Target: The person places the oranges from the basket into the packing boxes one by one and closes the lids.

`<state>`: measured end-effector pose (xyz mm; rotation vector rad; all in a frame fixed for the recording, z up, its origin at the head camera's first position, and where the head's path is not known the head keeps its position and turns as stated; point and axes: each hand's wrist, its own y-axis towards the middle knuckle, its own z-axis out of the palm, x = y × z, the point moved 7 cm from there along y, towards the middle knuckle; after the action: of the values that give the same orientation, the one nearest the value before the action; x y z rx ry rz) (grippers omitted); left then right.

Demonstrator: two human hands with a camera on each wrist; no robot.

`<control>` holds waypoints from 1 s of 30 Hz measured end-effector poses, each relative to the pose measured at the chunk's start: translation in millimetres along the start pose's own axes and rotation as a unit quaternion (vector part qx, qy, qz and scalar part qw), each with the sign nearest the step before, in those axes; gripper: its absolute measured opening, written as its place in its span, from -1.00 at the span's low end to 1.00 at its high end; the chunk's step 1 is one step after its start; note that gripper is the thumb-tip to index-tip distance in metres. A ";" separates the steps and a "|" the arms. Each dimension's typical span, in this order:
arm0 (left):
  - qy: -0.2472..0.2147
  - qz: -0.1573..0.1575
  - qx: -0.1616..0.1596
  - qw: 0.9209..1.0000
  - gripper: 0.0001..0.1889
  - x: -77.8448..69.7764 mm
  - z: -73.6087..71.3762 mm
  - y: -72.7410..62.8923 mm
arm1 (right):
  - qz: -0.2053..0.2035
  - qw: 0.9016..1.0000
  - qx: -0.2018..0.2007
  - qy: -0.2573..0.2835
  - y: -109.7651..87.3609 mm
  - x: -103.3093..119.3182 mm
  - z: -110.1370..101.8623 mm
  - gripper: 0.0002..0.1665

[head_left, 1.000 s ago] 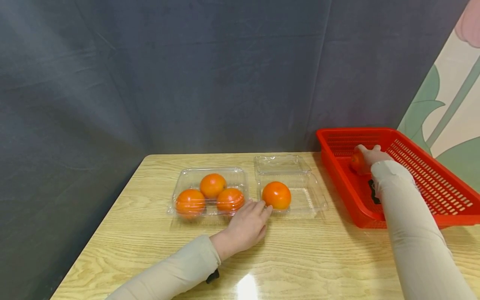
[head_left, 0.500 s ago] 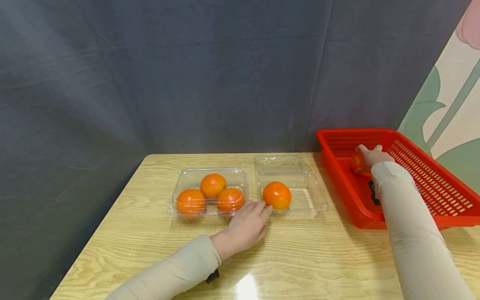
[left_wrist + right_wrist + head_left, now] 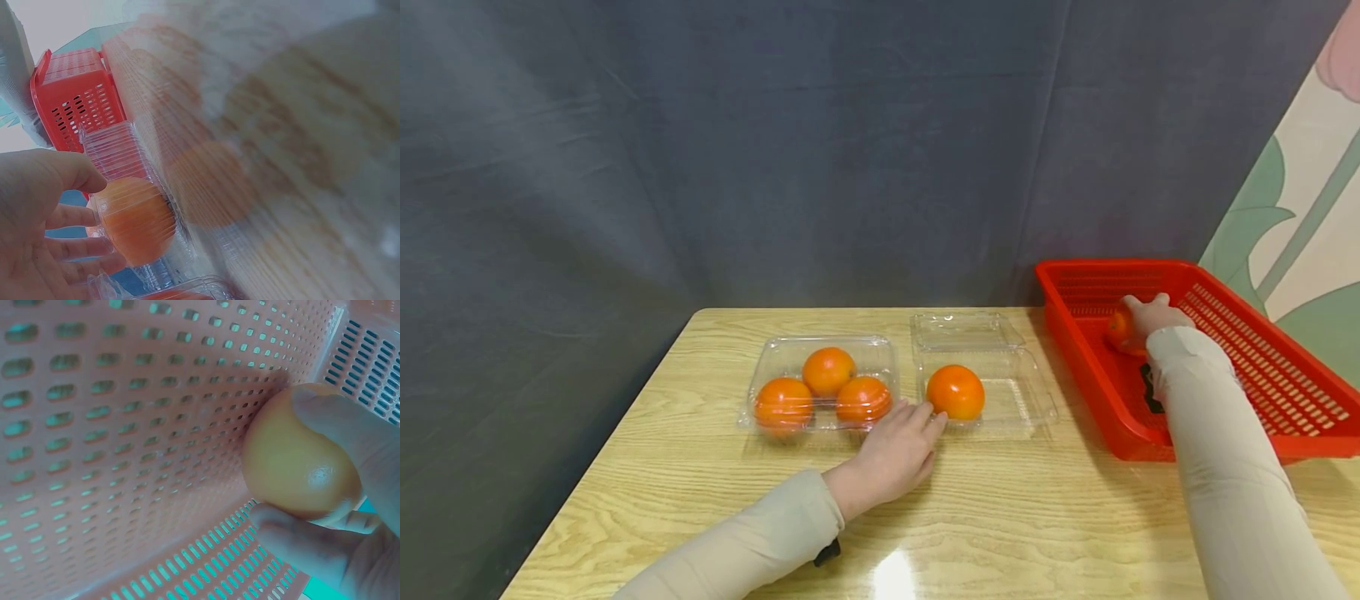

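Note:
Inside the red basket (image 3: 1078,392), my right hand (image 3: 1153,317) grips an orange (image 3: 294,456). Thumb and fingers wrap round the fruit in the right wrist view, close to the slotted wall. My left hand (image 3: 891,454) lies at the front edge of an open clear plastic box (image 3: 1011,400). Its fingers (image 3: 75,248) are fairly straight and touch the box's near side. One orange (image 3: 956,392) sits in the left part of that box. To the left, a closed clear box (image 3: 868,350) contains three oranges (image 3: 828,372).
The open box's lid (image 3: 966,331) is folded back behind it. A wooden table (image 3: 1000,517) carries the boxes and basket. A dark cloth (image 3: 850,150) hangs behind the table. A black wrist-camera part (image 3: 1150,387) shows beneath my right wrist.
My right hand and its orange have shifted very slightly within the basket. The left hand and the boxes stay put; the head view has drifted a little.

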<state>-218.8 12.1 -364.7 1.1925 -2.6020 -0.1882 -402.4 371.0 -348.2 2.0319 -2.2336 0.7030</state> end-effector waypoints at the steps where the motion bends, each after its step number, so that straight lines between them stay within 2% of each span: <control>1: 0.002 0.001 -0.001 1.000 -0.48 -0.3 -0.1 -0.1 | -0.025 0.999 -0.009 -0.045 2.0 1.2 -1.6 0.08; 2: 0.003 0.002 -0.003 1.000 -0.48 -0.6 -0.1 -0.2 | -0.048 0.994 -0.024 -0.092 3.6 3.0 -3.5 0.03; 4: 0.004 0.004 -0.005 1.000 -0.48 -0.8 -0.3 -0.5 | -0.055 0.992 -0.029 -0.108 5.9 1.6 -4.3 0.05; 7: 0.003 0.004 -0.006 1.000 -0.48 -0.8 -0.6 -0.8 | -0.067 0.989 -0.039 -0.122 6.6 2.0 -6.2 0.02; 14: 0.001 0.003 -0.001 1.000 -0.47 -0.2 -0.4 -1.2 | -0.062 0.989 -0.055 -0.124 4.6 4.1 -10.1 0.14; 25: -0.006 -0.001 0.011 1.000 -0.47 1.6 1.7 -1.7 | -0.080 0.975 -0.097 -0.181 -0.3 19.3 -18.7 -0.03; 30: -0.009 -0.003 0.012 1.000 -0.47 2.4 0.9 -1.6 | -0.079 0.974 -0.106 -0.184 -4.2 25.9 -24.0 -0.03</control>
<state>-219.4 9.2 -365.4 1.2112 -2.6235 -0.1709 -408.4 355.1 -316.9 2.3466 -2.1626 0.0701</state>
